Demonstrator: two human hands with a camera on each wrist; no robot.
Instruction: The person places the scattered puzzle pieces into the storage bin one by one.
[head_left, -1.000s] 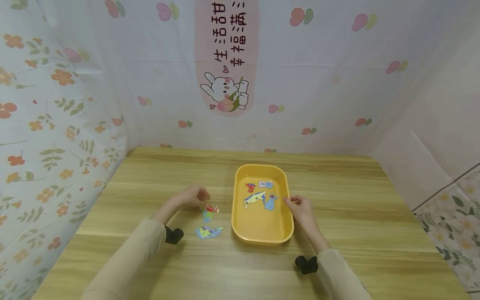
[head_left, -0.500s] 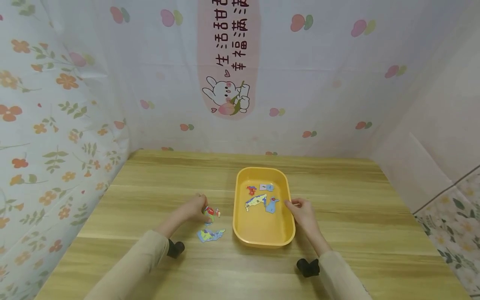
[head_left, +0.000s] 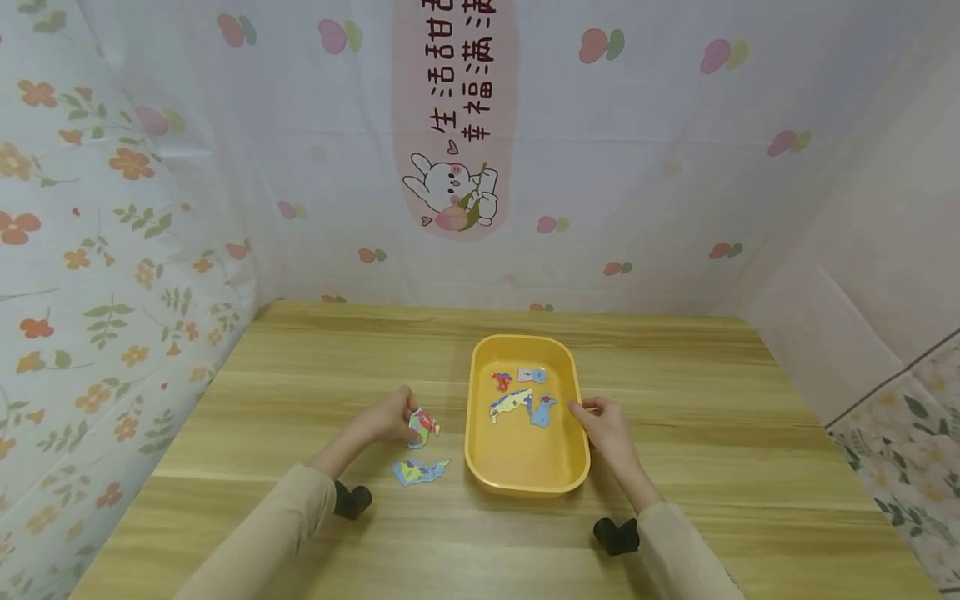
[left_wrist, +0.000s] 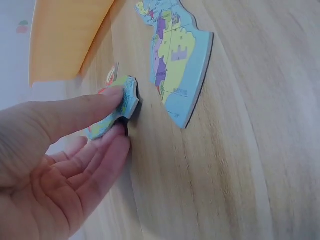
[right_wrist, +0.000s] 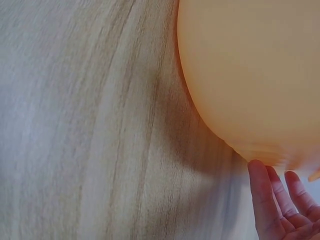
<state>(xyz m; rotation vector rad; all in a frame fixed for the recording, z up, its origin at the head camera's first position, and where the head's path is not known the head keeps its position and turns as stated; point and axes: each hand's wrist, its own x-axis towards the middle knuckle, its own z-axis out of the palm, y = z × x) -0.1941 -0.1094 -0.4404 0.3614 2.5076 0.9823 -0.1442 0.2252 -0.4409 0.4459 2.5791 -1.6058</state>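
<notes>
My left hand pinches a map puzzle piece between thumb and fingers. The piece is tilted up off the tabletop, and the hand hides part of it. Beside it sits a small red-and-white piece. A larger blue, yellow and purple map piece lies flat, nearer to me. At the right side of the yellow plastic tray, my right hand grips the rim, thumb at the edge and fingers against the outer wall.
Inside the tray lie several map pieces: a red one, a pink-and-blue one, a pale yellow one and a light blue one. The wooden table meets a printed cloth at the back.
My left hand has come down onto the map piece, pinched it and tilted it up. The right hand keeps its grip on the tray rim.
</notes>
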